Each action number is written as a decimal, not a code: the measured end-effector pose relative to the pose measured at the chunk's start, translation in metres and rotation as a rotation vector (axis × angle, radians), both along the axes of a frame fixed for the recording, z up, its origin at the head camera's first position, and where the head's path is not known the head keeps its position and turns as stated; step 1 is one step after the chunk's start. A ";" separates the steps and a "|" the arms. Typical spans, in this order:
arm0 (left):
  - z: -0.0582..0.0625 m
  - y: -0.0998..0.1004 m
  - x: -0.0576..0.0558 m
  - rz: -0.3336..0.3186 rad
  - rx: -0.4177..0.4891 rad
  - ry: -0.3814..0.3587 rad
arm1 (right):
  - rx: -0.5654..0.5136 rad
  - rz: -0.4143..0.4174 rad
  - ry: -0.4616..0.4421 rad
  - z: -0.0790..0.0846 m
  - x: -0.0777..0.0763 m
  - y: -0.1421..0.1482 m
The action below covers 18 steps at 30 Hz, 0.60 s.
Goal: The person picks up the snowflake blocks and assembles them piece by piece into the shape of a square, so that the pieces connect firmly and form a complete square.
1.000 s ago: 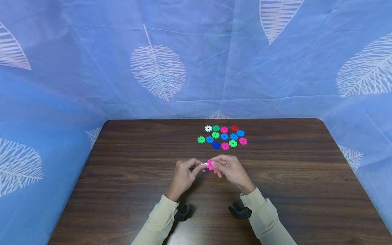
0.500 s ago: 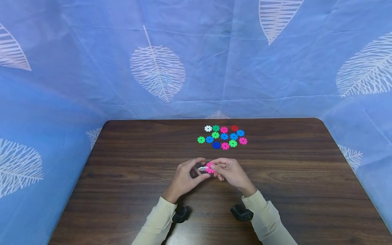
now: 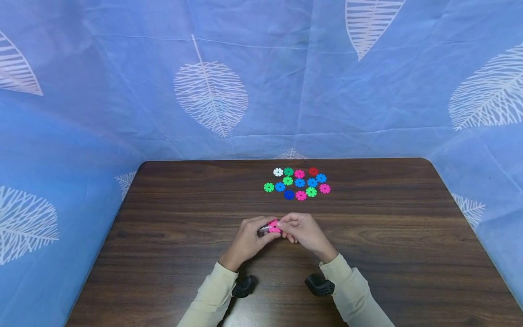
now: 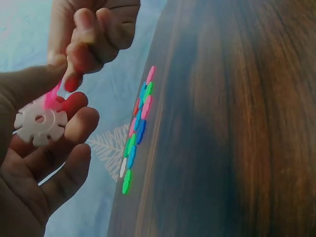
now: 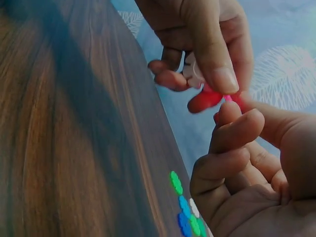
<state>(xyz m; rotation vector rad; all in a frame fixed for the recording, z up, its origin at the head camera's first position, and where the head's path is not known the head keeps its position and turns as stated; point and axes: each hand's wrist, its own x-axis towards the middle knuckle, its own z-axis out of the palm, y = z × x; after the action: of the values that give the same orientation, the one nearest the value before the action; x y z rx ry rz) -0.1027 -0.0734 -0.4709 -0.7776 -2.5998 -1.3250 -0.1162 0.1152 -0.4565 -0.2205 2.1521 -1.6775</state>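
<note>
A white notched disc (image 4: 40, 120), joined at an angle to a pink notched disc (image 3: 274, 226), is held up between the two hands above the table. My left hand (image 3: 248, 240) pinches the pink disc's edge between thumb and index finger, while the white disc sits inside that hand's curve. From the other side my right hand (image 3: 305, 232) pinches the pink disc with thumb and forefinger, its other fingers curled. In the right wrist view the pink disc is mostly hidden by the fingertips.
Loose notched discs lie flat toward the table's far side: a white one (image 3: 278, 172), a red one (image 3: 313, 171), a dark blue one (image 3: 288, 195) and several green, blue and pink ones. Behind the brown table (image 3: 184, 195) hangs a blue leaf-patterned cloth (image 3: 265, 91).
The left hand has let go of the white disc, opened around it and taken the pink disc's edge. The joined pair has shifted slightly left and down.
</note>
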 end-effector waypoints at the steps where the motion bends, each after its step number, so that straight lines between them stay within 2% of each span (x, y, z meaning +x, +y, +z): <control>1: 0.000 0.000 0.000 0.005 -0.003 -0.005 | 0.008 -0.003 -0.003 -0.002 -0.001 0.002; 5: -0.002 -0.003 -0.002 0.035 -0.002 -0.047 | 0.093 -0.031 0.006 -0.012 -0.007 0.013; 8: -0.003 -0.005 -0.003 0.045 0.001 -0.061 | 0.197 -0.084 0.039 -0.020 -0.013 0.025; 14: -0.006 -0.007 -0.002 0.060 -0.027 -0.074 | 0.473 -0.258 0.207 -0.024 -0.034 0.057; 18: -0.009 -0.008 -0.001 0.063 -0.021 -0.073 | 0.588 -0.377 0.321 -0.025 -0.055 0.076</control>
<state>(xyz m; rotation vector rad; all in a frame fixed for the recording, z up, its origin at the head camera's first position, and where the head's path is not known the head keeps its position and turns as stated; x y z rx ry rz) -0.1034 -0.0819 -0.4797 -0.6559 -2.6748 -1.3347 -0.1712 0.1912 -0.4817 0.1021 2.9706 -1.1478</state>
